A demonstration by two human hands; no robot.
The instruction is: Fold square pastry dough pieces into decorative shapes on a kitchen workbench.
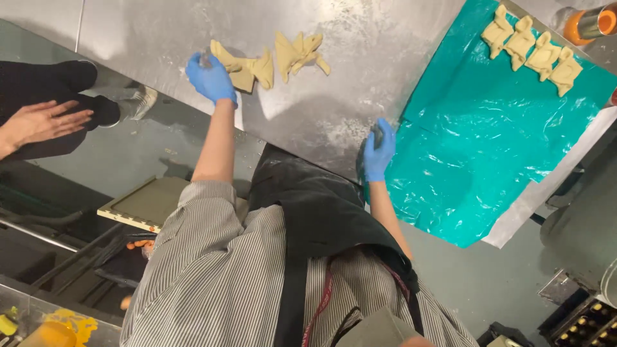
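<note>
My left hand, in a blue glove, is stretched out over the steel table and pinches the left end of a folded piece of pale dough. A second folded dough piece lies just to its right, untouched. My right hand, also in a blue glove, rests at the table's near edge beside the teal sheet. Its fingers are curled around something small and grey that I cannot make out. Several shaped dough pieces sit in a row on the far end of the sheet.
Another person's bare hand and a shoe are at the left, off the table. An orange and metal container stands at the top right. A flat tray lies below the table edge. Flour dusts the steel.
</note>
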